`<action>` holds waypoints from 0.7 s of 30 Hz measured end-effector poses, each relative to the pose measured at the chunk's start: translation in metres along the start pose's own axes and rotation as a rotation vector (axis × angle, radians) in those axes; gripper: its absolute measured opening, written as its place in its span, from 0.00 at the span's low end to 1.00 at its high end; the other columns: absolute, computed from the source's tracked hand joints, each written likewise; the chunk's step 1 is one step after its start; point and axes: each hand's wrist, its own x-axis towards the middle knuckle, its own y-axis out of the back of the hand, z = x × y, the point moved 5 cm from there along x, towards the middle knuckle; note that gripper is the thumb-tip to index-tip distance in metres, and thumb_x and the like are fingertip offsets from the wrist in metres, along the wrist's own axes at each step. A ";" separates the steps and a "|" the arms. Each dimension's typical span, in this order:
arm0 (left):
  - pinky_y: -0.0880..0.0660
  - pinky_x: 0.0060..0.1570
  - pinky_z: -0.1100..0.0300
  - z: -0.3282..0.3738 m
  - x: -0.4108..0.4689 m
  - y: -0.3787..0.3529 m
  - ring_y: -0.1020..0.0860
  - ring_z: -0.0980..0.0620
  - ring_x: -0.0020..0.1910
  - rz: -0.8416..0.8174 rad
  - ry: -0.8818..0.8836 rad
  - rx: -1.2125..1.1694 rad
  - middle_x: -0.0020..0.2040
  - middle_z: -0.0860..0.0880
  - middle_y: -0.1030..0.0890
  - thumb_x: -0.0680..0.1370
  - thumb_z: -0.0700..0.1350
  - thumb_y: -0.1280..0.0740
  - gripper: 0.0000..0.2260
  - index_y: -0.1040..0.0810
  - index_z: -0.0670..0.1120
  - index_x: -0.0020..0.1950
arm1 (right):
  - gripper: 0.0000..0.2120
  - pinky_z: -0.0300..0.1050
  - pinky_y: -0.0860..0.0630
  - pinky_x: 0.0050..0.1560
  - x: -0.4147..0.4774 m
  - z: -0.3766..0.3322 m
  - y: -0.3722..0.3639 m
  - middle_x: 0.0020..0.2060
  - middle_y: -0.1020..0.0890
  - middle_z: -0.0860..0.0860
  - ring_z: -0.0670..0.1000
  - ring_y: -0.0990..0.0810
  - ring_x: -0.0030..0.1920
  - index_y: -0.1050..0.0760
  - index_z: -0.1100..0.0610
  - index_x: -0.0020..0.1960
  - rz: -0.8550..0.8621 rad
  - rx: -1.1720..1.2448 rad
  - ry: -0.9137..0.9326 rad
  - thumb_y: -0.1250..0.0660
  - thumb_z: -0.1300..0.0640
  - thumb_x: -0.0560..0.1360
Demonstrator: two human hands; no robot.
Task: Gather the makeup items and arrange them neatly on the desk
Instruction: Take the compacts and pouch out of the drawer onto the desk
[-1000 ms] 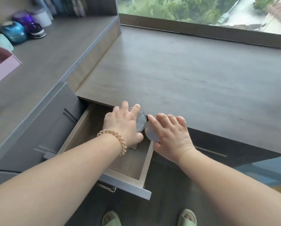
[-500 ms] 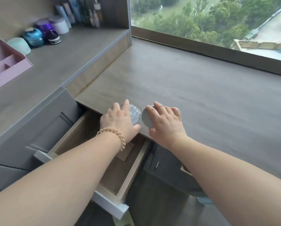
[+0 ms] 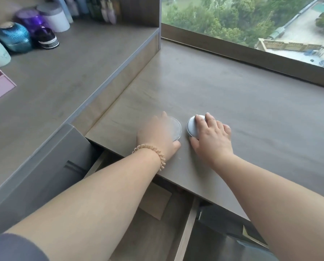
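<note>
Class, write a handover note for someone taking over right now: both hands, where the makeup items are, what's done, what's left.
Left hand: grip on the pale round compact; view blurred.
Right hand: grip on the grey round compact.
Both compacts are side by side, apart, near the desk's front edge, above the open drawer.
Done: two compacts brought to the desk.
Left: release them, line them up, probably close the drawer.

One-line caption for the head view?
Left hand holds a silvery round compact and right hand a grey compact, side by side on the desk beyond the open drawer.
</note>
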 end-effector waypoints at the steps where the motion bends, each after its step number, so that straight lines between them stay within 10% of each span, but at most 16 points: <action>1: 0.31 0.57 0.52 -0.002 0.005 -0.001 0.31 0.45 0.62 0.002 -0.002 -0.023 0.64 0.45 0.31 0.69 0.60 0.35 0.41 0.48 0.47 0.76 | 0.31 0.52 0.49 0.71 0.004 -0.001 -0.001 0.75 0.44 0.55 0.57 0.39 0.71 0.46 0.49 0.74 -0.001 0.016 -0.005 0.39 0.46 0.75; 7: 0.32 0.60 0.50 -0.021 0.000 0.001 0.32 0.46 0.64 0.114 -0.025 -0.203 0.66 0.47 0.33 0.70 0.60 0.34 0.38 0.46 0.50 0.74 | 0.28 0.57 0.59 0.73 0.004 -0.022 0.010 0.75 0.42 0.55 0.58 0.49 0.75 0.41 0.51 0.74 0.193 0.157 -0.008 0.38 0.52 0.76; 12: 0.32 0.47 0.52 -0.073 -0.076 -0.009 0.29 0.45 0.46 0.397 -0.234 -0.274 0.48 0.45 0.26 0.67 0.51 0.36 0.18 0.33 0.46 0.53 | 0.17 0.52 0.35 0.63 -0.079 -0.088 0.030 0.60 0.26 0.51 0.54 0.29 0.62 0.26 0.52 0.60 0.502 0.333 0.573 0.34 0.57 0.70; 16: 0.26 0.48 0.51 -0.110 -0.107 -0.071 0.25 0.45 0.50 -0.225 -0.150 -0.050 0.50 0.48 0.27 0.72 0.50 0.39 0.13 0.30 0.48 0.54 | 0.11 0.49 0.25 0.46 -0.152 -0.125 -0.036 0.46 0.21 0.52 0.55 0.23 0.43 0.24 0.55 0.50 -0.023 0.236 0.917 0.37 0.60 0.69; 21: 0.29 0.60 0.51 -0.139 -0.118 -0.124 0.29 0.41 0.60 -0.523 0.286 -0.191 0.60 0.44 0.33 0.74 0.48 0.36 0.23 0.35 0.46 0.68 | 0.27 0.51 0.24 0.54 -0.139 -0.120 -0.127 0.71 0.35 0.55 0.58 0.26 0.62 0.46 0.51 0.74 -0.613 0.082 0.336 0.41 0.56 0.78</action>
